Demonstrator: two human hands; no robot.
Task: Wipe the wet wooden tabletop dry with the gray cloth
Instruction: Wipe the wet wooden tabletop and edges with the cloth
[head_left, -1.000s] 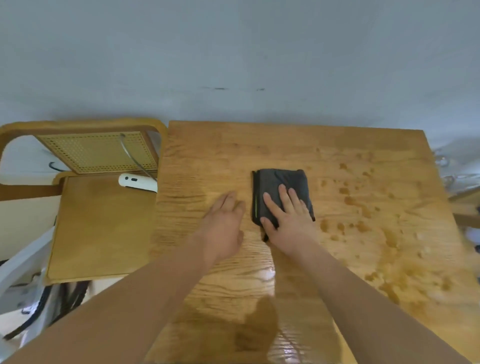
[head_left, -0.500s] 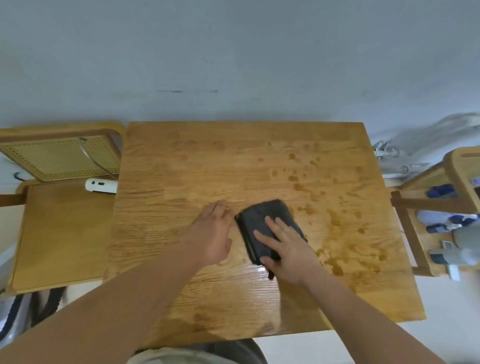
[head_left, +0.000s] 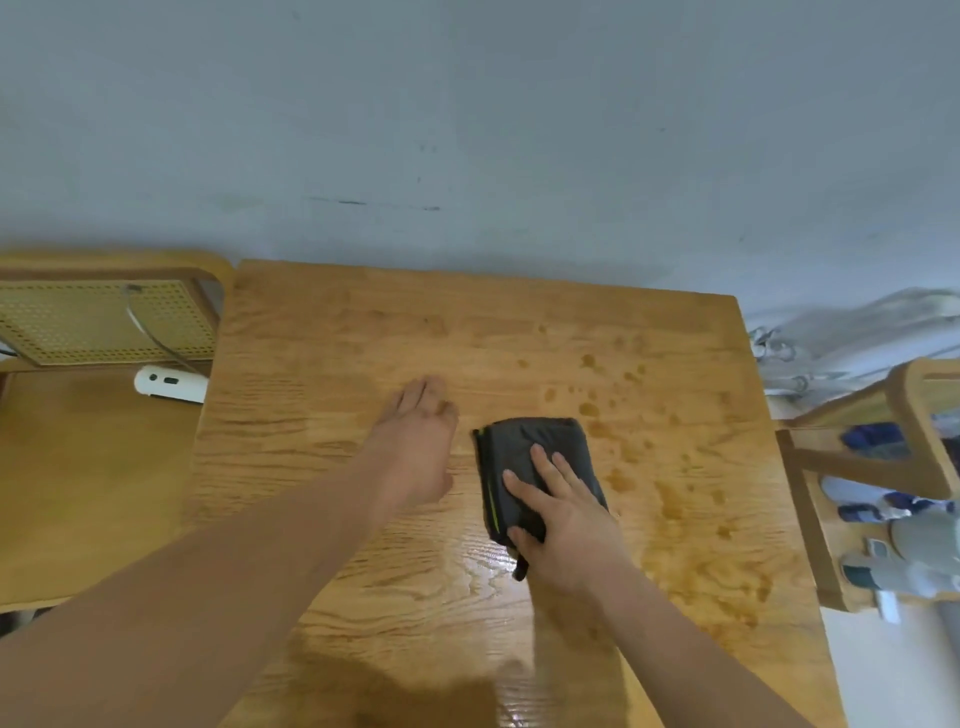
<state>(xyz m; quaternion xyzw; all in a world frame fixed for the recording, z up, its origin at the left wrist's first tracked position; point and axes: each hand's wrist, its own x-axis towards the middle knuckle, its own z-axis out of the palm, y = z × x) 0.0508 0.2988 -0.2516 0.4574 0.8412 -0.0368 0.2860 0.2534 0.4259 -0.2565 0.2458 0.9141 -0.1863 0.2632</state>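
A folded dark gray cloth (head_left: 530, 452) with a green edge stripe lies near the middle of the wooden tabletop (head_left: 332, 332). My right hand (head_left: 563, 514) presses flat on the cloth's near half, fingers straight and spread. My left hand (head_left: 415, 447) rests flat on the bare wood just left of the cloth, apart from it. Dark wet drops and smears (head_left: 670, 499) cover the tabletop's right half. A glossy wet patch (head_left: 483, 566) shines in front of the cloth.
A wooden chair with a cane back (head_left: 98, 322) stands left of the table, a white device (head_left: 169, 383) on its seat. Another wooden chair (head_left: 883, 467) holding cloth items stands at the right. A gray wall runs behind the table.
The cloth under my right hand was pulled toward me from the table's middle and then slid slightly right toward the wet drops. My left hand has stayed flat beside it. The view shifted.
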